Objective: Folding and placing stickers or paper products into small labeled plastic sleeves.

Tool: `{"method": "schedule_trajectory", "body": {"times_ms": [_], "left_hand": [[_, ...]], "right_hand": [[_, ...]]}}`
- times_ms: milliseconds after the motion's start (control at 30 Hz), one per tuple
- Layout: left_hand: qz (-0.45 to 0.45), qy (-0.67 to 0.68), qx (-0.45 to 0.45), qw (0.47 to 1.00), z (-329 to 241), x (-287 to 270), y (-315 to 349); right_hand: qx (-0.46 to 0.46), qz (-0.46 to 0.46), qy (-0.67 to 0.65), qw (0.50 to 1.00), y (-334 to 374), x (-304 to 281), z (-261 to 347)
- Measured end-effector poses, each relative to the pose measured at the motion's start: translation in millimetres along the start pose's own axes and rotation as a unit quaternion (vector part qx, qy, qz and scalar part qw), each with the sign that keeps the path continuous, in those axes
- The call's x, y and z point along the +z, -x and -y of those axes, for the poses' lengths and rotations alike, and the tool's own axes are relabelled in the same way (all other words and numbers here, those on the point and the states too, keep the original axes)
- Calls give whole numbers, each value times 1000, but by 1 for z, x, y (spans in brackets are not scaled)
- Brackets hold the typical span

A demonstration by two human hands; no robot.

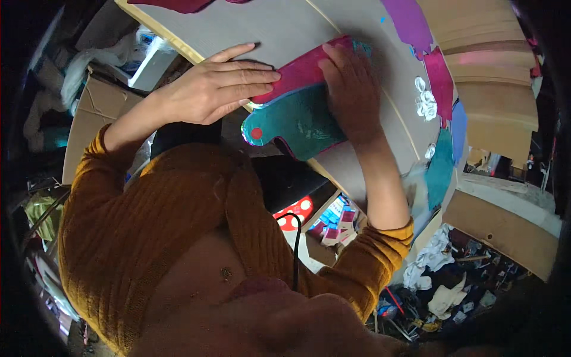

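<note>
A teal flat piece (303, 122) with a rounded tab and a red dot lies at the near edge of a grey work table (262, 38), partly overhanging it. Along its far side runs a magenta strip (297, 68), apparently a folded-over part or a second layer. My left hand (217, 86) lies flat with fingers outstretched, fingertips on the strip's left end. On the right, my right hand (355, 89) rests over the strip and the teal piece, its fingers extended and in shadow. It hides the right end of both.
More cut pieces lie along the table's right side: purple (410, 24), magenta (439, 86) and teal (440, 169). White blobs (425, 101) sit beside them. Cardboard (499, 89) is stacked at right; scraps (452, 291) litter the lower right. An open box (339, 223) stands below the table edge.
</note>
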State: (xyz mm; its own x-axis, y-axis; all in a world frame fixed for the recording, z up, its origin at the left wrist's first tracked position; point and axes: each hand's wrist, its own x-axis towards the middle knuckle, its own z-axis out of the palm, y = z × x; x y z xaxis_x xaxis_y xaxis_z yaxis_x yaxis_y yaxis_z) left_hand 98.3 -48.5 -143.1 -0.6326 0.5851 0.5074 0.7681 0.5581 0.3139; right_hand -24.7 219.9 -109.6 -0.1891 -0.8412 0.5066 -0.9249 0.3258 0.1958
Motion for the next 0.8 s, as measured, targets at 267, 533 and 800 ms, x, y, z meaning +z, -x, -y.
{"method": "schedule_trajectory", "body": {"times_ms": [267,533,800], "left_hand": [[10,-12,44,999,2,-2,-4],[54,-7,76,996,40,-15,-55],[160,-54,109,980,78,9,-112]], "right_hand": [[-45,45,31,997,10,4,3],[-43,43,27,998,10,3,2],[-38,71,39,996,6,1,6]]}}
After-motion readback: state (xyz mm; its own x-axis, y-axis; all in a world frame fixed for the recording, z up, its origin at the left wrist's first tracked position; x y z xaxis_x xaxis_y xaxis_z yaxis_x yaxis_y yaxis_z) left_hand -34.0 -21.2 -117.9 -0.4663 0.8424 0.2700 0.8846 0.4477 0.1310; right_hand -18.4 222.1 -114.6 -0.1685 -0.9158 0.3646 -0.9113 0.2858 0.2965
